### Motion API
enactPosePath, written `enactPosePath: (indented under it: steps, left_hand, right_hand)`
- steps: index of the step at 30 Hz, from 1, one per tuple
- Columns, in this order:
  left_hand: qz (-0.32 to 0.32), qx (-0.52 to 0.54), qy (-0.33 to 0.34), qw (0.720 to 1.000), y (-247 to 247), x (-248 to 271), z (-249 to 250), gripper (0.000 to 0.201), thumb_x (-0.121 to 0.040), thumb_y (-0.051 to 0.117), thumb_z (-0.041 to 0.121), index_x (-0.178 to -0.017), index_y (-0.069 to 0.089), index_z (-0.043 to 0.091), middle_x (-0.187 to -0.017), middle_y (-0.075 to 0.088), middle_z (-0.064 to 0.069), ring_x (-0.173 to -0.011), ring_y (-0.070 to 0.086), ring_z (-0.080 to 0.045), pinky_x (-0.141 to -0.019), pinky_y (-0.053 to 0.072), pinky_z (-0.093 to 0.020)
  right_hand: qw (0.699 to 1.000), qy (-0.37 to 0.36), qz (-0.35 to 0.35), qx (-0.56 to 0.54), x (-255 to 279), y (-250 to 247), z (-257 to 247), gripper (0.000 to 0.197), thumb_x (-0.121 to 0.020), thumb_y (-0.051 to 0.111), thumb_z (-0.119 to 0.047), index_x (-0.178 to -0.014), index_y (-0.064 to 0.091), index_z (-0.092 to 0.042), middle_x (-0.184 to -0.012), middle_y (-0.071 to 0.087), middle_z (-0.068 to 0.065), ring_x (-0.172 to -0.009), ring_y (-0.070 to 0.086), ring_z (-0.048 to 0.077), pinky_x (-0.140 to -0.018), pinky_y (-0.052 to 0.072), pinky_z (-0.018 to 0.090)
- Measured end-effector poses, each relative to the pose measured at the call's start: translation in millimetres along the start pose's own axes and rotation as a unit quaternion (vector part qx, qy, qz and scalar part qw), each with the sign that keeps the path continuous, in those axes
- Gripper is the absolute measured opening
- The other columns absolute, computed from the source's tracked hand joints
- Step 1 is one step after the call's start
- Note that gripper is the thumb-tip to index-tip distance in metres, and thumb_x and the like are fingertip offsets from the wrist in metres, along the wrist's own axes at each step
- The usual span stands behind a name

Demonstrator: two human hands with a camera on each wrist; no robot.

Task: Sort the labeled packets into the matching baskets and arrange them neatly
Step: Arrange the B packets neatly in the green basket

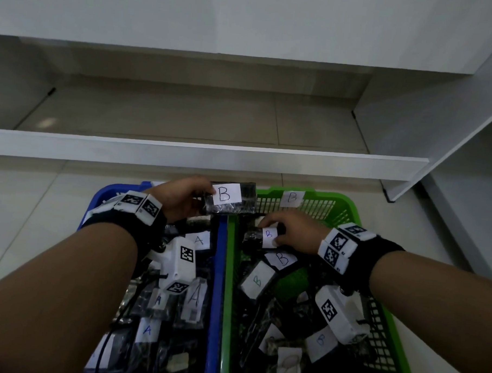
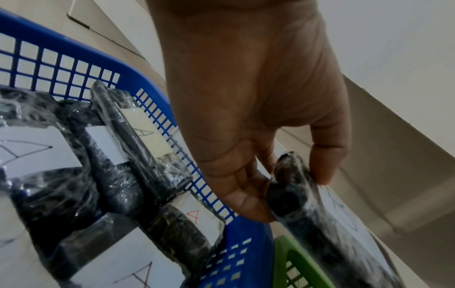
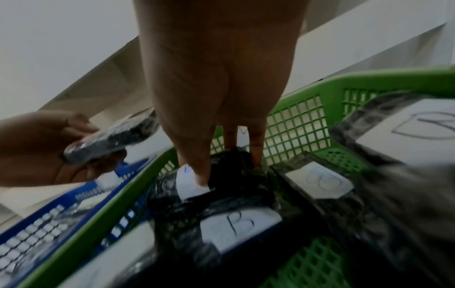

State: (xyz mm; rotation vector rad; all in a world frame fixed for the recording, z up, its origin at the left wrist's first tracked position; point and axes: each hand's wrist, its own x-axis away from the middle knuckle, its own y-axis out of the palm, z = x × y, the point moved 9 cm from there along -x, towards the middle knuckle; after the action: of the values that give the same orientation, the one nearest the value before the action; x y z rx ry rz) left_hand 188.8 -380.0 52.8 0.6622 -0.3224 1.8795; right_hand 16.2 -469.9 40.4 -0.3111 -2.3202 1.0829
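While left hand [image 1: 182, 197] grips B packet [image 1: 230, 198] | right hand [image 1: 296, 231] pinches basket packet [image 1: 261, 237]

You have a pale tiled floor [image 1: 26, 219] carrying two baskets side by side, touching: the blue basket [image 1: 220, 269] on the left, the green basket [image 1: 348, 216] on the right, both beside a white shelf unit [image 1: 206, 156].

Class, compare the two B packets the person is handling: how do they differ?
The left hand holds its packet in the air above the basket rims; the right hand grips its packet down inside the green basket. The raised packet's label looks larger. Both are dark, plastic-wrapped, marked B.
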Motion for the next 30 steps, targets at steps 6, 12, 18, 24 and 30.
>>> enactPosePath:
  steps: [6, 12, 18, 24, 30]
  left_hand:
    - [-0.018, -0.064, 0.006, 0.998, 7.7, -5.0, -5.9, 0.014, -0.085, 0.061, 0.005, -0.081, 0.053, 0.016, -0.076, 0.059, -0.001, -0.063, 0.055, -0.012, -0.052, 0.047, -0.02]
    - [0.016, -0.106, 0.031, 0.994, 22.4, -11.4, -3.6, 0.014, -0.084, 0.065, 0.006, -0.085, 0.052, 0.01, -0.082, 0.067, -0.008, -0.069, 0.065, -0.015, -0.059, 0.055, -0.021]
    - [0.05, -0.231, 0.085, 0.968, 31.5, -17.7, 9.6, 0.026, -0.081, 0.072, 0.017, -0.102, 0.06, 0.005, -0.092, 0.065, -0.009, -0.075, 0.063, -0.017, -0.058, 0.055, -0.018]
    - [0.078, -0.214, 0.095, 0.969, 34.9, -23.9, 11.5, 0.024, -0.085, 0.067, 0.014, -0.104, 0.058, 0.004, -0.088, 0.063, -0.008, -0.072, 0.062, -0.017, -0.06, 0.055, -0.022]
    - [0.063, -0.195, 0.08, 0.975, 36.4, -24.4, 7.8, 0.013, -0.088, 0.063, 0.013, -0.096, 0.056, 0.006, -0.082, 0.061, -0.006, -0.068, 0.059, -0.015, -0.054, 0.054, -0.016]
  right_hand:
    - [0.997, -0.056, 0.053, 0.03, 4.8, 8.4, -3.8, 0.046, -0.083, 0.063, -0.003, -0.124, 0.061, -0.024, -0.128, 0.058, 0.001, -0.119, 0.05, 0.02, -0.1, 0.04, 0.033]
    - [0.999, -0.024, -0.025, 0.028, 15.5, 13.6, 11.2, 0.045, -0.083, 0.066, -0.006, -0.125, 0.061, -0.022, -0.13, 0.058, 0.003, -0.118, 0.053, 0.02, -0.099, 0.039, 0.025]
    - [1.0, -0.01, -0.018, -0.003, 19.8, 9.4, 14.1, 0.038, -0.079, 0.07, -0.006, -0.115, 0.065, -0.02, -0.121, 0.062, 0.0, -0.11, 0.056, 0.019, -0.094, 0.045, 0.029]
    - [0.997, -0.01, 0.079, 0.009, 19.3, 7.6, 18.1, 0.036, -0.074, 0.076, -0.013, -0.107, 0.067, -0.023, -0.111, 0.066, 0.001, -0.103, 0.058, 0.021, -0.09, 0.047, 0.034]
    - [0.996, -0.022, 0.073, 0.043, 16.1, 11.4, 11.2, 0.036, -0.077, 0.073, -0.014, -0.113, 0.065, -0.017, -0.113, 0.065, 0.004, -0.104, 0.057, 0.021, -0.087, 0.045, 0.029]
